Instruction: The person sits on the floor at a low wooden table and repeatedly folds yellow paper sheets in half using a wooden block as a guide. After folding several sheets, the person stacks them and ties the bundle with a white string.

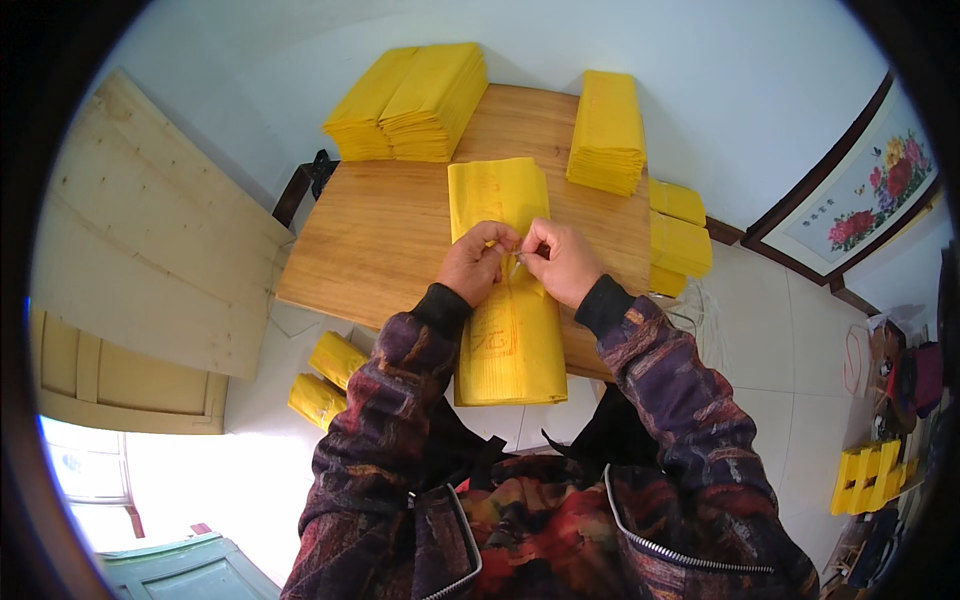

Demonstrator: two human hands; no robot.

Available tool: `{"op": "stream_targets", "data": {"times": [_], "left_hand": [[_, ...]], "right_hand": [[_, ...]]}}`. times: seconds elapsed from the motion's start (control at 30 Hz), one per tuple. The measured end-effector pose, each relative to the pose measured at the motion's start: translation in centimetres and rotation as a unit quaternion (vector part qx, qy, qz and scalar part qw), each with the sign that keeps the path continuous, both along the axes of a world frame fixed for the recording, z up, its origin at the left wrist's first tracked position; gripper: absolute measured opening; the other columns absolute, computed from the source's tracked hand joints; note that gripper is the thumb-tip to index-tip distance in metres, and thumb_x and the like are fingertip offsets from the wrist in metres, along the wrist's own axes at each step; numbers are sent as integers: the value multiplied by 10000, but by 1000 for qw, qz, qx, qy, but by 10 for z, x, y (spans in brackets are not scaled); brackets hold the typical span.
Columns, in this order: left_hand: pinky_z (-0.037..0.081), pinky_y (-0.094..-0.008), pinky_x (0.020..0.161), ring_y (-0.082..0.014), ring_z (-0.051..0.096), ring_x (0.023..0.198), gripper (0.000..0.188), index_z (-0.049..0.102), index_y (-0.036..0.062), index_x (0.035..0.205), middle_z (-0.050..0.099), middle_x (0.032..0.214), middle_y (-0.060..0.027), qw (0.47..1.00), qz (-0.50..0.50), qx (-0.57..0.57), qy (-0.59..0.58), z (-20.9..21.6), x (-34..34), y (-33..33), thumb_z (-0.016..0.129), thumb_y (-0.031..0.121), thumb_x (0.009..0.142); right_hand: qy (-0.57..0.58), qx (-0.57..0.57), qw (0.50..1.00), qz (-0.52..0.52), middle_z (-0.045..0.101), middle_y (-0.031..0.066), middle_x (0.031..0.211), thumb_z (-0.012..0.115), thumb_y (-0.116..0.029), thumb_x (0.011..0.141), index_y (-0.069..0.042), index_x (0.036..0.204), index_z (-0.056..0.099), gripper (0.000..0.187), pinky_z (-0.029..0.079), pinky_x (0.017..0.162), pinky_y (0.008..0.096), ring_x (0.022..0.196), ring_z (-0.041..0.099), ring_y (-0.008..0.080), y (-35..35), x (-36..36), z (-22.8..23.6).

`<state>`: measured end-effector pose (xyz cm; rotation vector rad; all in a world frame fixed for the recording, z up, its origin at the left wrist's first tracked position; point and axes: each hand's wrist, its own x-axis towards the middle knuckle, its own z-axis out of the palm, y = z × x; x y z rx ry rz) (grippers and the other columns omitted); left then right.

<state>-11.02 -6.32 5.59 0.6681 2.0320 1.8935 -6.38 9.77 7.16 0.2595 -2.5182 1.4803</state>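
A long folded bundle of yellow paper-like sheets [512, 350] lies lengthwise on the wooden table in front of me, its near end sticking out past the table's front edge. Over its middle my two hands meet, fingertips almost touching. My left hand [474, 262] is closed in a pinch, and my right hand [562, 260] pinches too, thumb against forefinger. Between them shows a short bit of thin pale string [517, 266], resting across the bundle's top. Its ends are hidden in my fingers. Reddish print marks the bundle's upper face.
Tall yellow stacks [430, 100] stand at the table's [375, 225] back left, another stack [607, 130] at its back right. Yellow bundles [680, 240] sit beyond the right edge; more bundles [335, 360] lie low at left. Loose pale strings [708, 315] hang by the right side.
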Motion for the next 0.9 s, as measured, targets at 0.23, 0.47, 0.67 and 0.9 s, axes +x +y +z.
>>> {"op": "stream_targets", "data": {"times": [0.23, 0.47, 0.67, 0.9], "left_hand": [[441, -258, 729, -134, 534, 798, 99, 576, 19, 917, 575, 845, -52, 996, 6, -50, 79, -5, -3, 1, 506, 14, 848], [448, -285, 740, -212, 568, 812, 114, 603, 1, 908, 585, 874, -109, 974, -24, -114, 193, -1, -8, -1, 543, 53, 827], [443, -242, 670, -126, 538, 718, 102, 596, 7, 911, 550, 789, -35, 980, -83, -141, 113, 0, -17, -4, 538, 66, 850], [412, -238, 477, -98, 499, 551, 52, 540, 15, 817, 501, 684, -13, 979, -5, -117, 168, -8, -14, 1, 525, 44, 858]], "right_hand": [[217, 203, 955, -19, 533, 84, 748, 579, 7, 719, -58, 784, 475, 138, 458, 579, 376, 690, 547, 328, -8, 10, 1], [285, 246, 925, -38, 514, 88, 795, 572, -6, 724, -59, 757, 470, 120, 477, 611, 356, 750, 546, 285, -11, 9, -7], [271, 240, 930, -65, 499, 89, 793, 589, -29, 745, -61, 759, 470, 124, 474, 581, 359, 717, 543, 290, -9, 11, -11], [228, 183, 952, -93, 506, 111, 785, 623, -7, 720, -53, 743, 482, 150, 438, 601, 390, 726, 529, 329, -10, 15, -10]]}}
